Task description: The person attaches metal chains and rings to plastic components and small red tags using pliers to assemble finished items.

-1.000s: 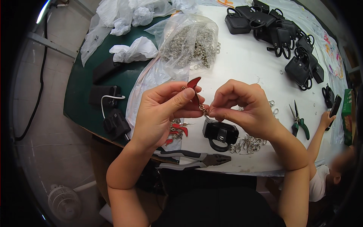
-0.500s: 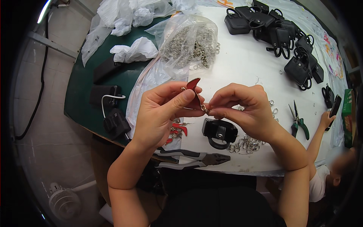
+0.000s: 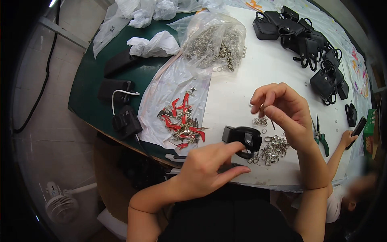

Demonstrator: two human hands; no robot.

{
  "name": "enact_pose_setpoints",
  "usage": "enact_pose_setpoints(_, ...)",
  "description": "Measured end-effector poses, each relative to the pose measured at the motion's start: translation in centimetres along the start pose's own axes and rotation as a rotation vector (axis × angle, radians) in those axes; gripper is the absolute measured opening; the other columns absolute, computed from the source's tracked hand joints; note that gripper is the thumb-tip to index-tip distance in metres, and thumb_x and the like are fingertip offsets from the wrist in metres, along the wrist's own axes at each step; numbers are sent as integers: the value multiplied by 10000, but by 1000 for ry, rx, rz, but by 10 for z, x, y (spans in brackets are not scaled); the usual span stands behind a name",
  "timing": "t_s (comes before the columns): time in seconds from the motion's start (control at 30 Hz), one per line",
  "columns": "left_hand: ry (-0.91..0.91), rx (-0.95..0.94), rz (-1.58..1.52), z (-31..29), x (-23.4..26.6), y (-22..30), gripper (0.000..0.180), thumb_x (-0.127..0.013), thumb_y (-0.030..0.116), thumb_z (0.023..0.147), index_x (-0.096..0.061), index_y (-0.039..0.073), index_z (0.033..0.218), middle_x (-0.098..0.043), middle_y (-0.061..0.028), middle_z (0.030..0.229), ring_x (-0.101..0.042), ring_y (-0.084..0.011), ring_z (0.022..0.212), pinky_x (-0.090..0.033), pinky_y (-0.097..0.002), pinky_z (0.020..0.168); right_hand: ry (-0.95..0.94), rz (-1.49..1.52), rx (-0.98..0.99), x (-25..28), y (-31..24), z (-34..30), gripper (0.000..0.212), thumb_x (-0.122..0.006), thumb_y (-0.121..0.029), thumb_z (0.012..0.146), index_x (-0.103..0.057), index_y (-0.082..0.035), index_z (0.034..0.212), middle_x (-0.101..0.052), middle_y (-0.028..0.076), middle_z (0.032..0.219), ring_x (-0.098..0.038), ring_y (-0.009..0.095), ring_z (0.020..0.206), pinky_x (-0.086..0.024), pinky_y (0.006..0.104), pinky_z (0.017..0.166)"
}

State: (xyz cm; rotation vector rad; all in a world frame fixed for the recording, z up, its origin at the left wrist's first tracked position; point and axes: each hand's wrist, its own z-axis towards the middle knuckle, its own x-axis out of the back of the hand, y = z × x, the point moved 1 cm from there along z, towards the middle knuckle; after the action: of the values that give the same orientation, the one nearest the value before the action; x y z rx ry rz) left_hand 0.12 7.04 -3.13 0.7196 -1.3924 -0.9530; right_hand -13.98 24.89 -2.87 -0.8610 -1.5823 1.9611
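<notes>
My left hand (image 3: 207, 166) reaches low over the table with thumb and index finger apart. The index fingertip lies at the small black case (image 3: 246, 139) with a loop strap; I cannot tell whether it presses on it. Pliers with grey handles (image 3: 176, 157) lie mostly hidden under this hand. My right hand (image 3: 287, 113) is raised, its fingers pinched together around something thin and dark, mostly hidden by the fingers. Below it lie a pile of silver clasps (image 3: 274, 150) and a few small metal rings (image 3: 260, 121).
Red and black metal charms (image 3: 183, 123) lie on white plastic at left. Behind them stands a clear bag of metal rings (image 3: 215, 44). Black cases (image 3: 302, 34) are heaped far right. Green-handled pliers (image 3: 321, 137) lie right, near another person's hand (image 3: 347, 138) holding a phone.
My hands have parted. The left hand has let go of the red charm and moved down to the black case; the right has risen to the right. The view has shifted slightly.
</notes>
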Motion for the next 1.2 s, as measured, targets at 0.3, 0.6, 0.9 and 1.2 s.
enact_pose_setpoints(0.3,16,-115,-158,6,1,5,281,-800,173,818,-635,27,993,-611,-79,800,-621,-185,692,-483,-293,609,-607,-402,-67,5,-26,-3,129,-678,-47,894,-592,-33,990,-695,61,855,-694,190,742,-521,298,644)
enact_pose_setpoints(0.6,332,-35,-348,2,5,-13,186,-719,-23,855,-686,-36,1038,-702,-95,948,-668,-157,807,-514,-246,722,-398,-230,-195,-22,-20,-47,103,-724,-34,879,-651,-14,950,-706,60,845,-667,104,727,-519,220,620)
enact_pose_setpoints(0.9,297,-52,-438,9,-14,-19,246,-721,-66,840,-636,-59,1071,-718,-145,970,-701,-182,894,-566,-283,796,-112,-286,-132,-13,-3,-43,101,-744,12,827,-706,-20,915,-645,35,919,-594,73,752,-478,219,635)
enact_pose_setpoints(1.2,194,72,-785,10,-18,-24,352,-737,-93,815,-601,-55,1138,-708,-159,1028,-698,-199,978,-561,-304,889,-45,-369,48,-16,17,-39,127,-776,-1,796,-737,-48,907,-667,52,883,-595,96,694,-470,243,576)
